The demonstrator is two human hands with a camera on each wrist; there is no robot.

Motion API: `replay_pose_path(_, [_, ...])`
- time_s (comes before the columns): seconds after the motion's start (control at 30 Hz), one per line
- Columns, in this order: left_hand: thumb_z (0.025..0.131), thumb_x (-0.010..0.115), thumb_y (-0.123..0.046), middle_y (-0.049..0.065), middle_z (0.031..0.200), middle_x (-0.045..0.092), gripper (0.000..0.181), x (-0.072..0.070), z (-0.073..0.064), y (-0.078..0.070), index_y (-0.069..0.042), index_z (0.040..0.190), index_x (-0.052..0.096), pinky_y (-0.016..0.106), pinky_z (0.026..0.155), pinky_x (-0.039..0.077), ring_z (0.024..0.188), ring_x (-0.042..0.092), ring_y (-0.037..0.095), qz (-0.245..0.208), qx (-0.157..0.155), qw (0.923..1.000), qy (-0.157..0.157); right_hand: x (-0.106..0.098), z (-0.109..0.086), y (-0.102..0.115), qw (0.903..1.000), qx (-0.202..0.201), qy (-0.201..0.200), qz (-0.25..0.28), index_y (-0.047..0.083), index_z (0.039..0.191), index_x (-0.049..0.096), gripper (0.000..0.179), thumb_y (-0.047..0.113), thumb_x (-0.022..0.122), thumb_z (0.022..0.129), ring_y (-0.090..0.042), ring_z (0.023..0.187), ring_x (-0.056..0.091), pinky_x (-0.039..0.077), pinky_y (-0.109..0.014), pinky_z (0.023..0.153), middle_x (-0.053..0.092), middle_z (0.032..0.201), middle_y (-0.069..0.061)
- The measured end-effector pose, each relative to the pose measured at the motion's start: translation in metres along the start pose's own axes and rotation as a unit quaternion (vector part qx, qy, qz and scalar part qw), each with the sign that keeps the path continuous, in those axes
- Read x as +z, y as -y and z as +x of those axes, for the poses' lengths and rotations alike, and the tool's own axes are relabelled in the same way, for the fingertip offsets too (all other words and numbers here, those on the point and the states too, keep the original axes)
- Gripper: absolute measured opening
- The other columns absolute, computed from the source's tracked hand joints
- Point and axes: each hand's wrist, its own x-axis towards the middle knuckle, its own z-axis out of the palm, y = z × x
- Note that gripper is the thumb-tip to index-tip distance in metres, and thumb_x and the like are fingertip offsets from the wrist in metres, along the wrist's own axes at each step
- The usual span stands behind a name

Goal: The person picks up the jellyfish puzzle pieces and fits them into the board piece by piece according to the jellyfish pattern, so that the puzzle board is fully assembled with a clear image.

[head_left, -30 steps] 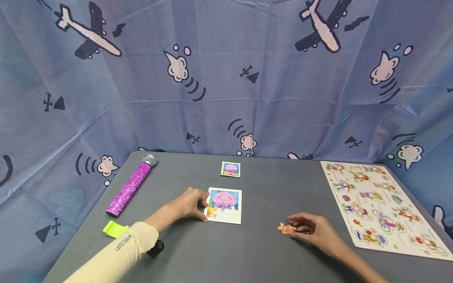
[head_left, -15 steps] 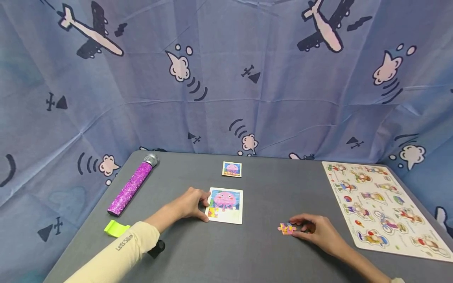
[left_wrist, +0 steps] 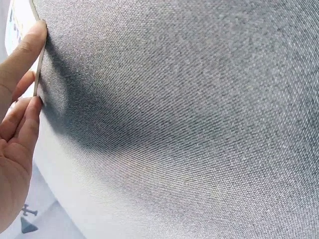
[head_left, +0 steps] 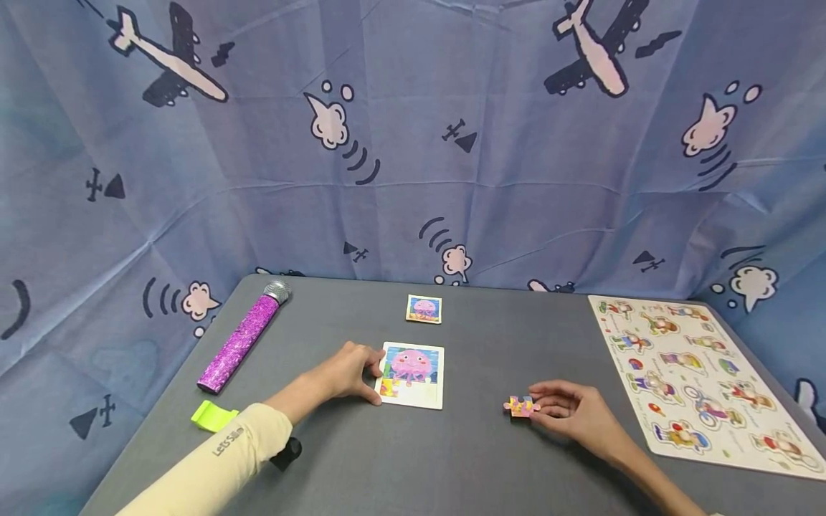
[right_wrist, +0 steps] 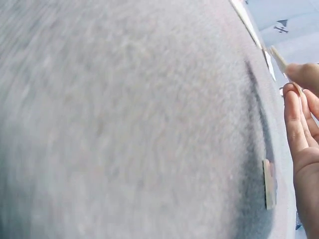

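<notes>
My left hand (head_left: pixel 351 373) holds the left edge of a square jigsaw puzzle tray (head_left: pixel 435 396) with a pink jellyfish picture. In the left wrist view, the thumb and fingertips of the left hand (left_wrist: pixel 20 114) meet the tray's edge (left_wrist: pixel 39 69). The tray's lower right part shows bare white. To its right, my right hand (head_left: pixel 574 412) pinches a pink and yellow jigsaw piece (head_left: pixel 520 406), slightly above the table. In the right wrist view, that piece (right_wrist: pixel 278 57) juts from the thumb and fingers of the right hand (right_wrist: pixel 305 119).
A small jellyfish card (head_left: pixel 424 309) lies behind the tray. On the left are a purple glitter microphone (head_left: pixel 239 344) and a lime-green plastic piece (head_left: pixel 213 416). A large picture board (head_left: pixel 693 387) lies at right. In the right wrist view, a flat pale slab (right_wrist: pixel 269 184) lies on the table.
The right hand has raised the jigsaw piece off the table and turned it a little. The left hand stays at the tray's edge; the head view has shifted slightly.
</notes>
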Motion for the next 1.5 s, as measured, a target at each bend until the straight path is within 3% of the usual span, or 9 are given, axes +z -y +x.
replay_pose_path(0.23, [0.061, 0.091, -0.020, 0.022, 0.125, 0.060, 0.031, 0.000, 0.001, 0.000, -0.008, 0.074, 0.065, 0.038, 0.085, 0.047, 0.116, 0.058, 0.031, -0.001, -0.008, 1.0000, 0.006, 0.008, 0.002, -0.004, 0.9980, -0.010, -0.018, 0.059, -0.029, 0.105, 0.050, 0.042, -0.018, 0.072, 0.071, -0.008, 0.081, 0.067, 0.053, -0.023, 0.071, 0.070, 0.097, -0.010])
replay_pose_path(0.87, [0.059, 0.092, -0.020, 0.023, 0.120, 0.063, 0.034, 0.001, 0.000, 0.004, -0.006, 0.075, 0.066, 0.034, 0.081, 0.048, 0.111, 0.061, 0.031, 0.008, 0.026, 0.9996, -0.007, 0.048, 0.022, -0.010, 0.9938, -0.010, -0.027, 0.107, -0.028, 0.106, 0.049, 0.044, -0.019, 0.073, 0.070, -0.008, 0.082, 0.066, 0.053, -0.023, 0.071, 0.069, 0.096, -0.009])
replay_pose_path(1.23, [0.060, 0.092, -0.021, 0.020, 0.123, 0.062, 0.032, 0.001, 0.003, 0.002, -0.007, 0.077, 0.068, 0.034, 0.082, 0.048, 0.112, 0.060, 0.028, -0.001, 0.001, 1.0000, 0.004, 0.074, 0.040, -0.009, 0.9931, 0.003, -0.037, 0.111, -0.024, 0.107, 0.053, 0.043, -0.015, 0.075, 0.071, -0.007, 0.081, 0.065, 0.054, -0.023, 0.072, 0.067, 0.097, -0.013])
replay_pose_path(1.5, [0.060, 0.091, -0.021, 0.020, 0.124, 0.061, 0.032, 0.002, 0.003, 0.004, -0.008, 0.073, 0.065, 0.036, 0.085, 0.047, 0.116, 0.057, 0.030, -0.008, -0.006, 0.9999, 0.007, 0.090, 0.053, -0.007, 0.9922, 0.013, -0.039, 0.118, -0.022, 0.107, 0.054, 0.042, -0.013, 0.075, 0.071, -0.008, 0.081, 0.065, 0.053, -0.023, 0.073, 0.063, 0.098, -0.026])
